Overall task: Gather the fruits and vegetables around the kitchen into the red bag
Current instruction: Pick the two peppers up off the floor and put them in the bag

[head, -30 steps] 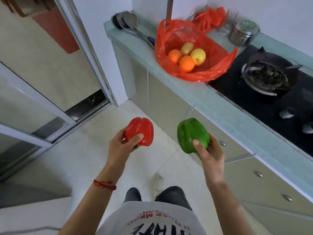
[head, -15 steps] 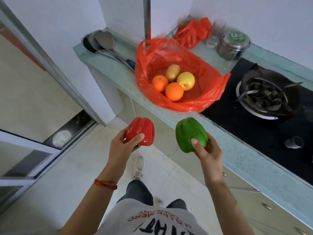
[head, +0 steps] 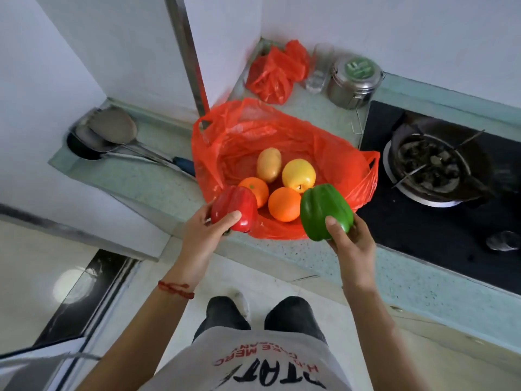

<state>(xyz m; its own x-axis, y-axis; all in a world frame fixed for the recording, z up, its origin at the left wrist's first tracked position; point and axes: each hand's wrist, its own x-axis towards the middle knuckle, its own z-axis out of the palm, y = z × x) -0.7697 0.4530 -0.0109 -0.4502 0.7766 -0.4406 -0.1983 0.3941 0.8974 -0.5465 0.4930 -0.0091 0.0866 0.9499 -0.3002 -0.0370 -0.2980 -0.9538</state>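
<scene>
The red bag (head: 242, 131) lies open on the green counter (head: 158, 182). Inside it rest a potato (head: 268, 164), a yellow apple (head: 298, 174) and two oranges (head: 284, 204). My left hand (head: 204, 235) grips a red bell pepper (head: 234, 208) at the bag's near left rim. My right hand (head: 351, 244) grips a green bell pepper (head: 324, 211) over the bag's near right rim. Both peppers hang just above the front of the bag.
A second crumpled red bag (head: 275, 71), a glass (head: 318, 71) and a steel lidded pot (head: 353, 83) stand at the back. Metal ladles (head: 112, 131) lie at the counter's left end. A black stove with a burner (head: 431, 167) is to the right.
I have stepped up to the counter. Both hands carried the peppers forward, from out over the floor to the near rim of the red bag.
</scene>
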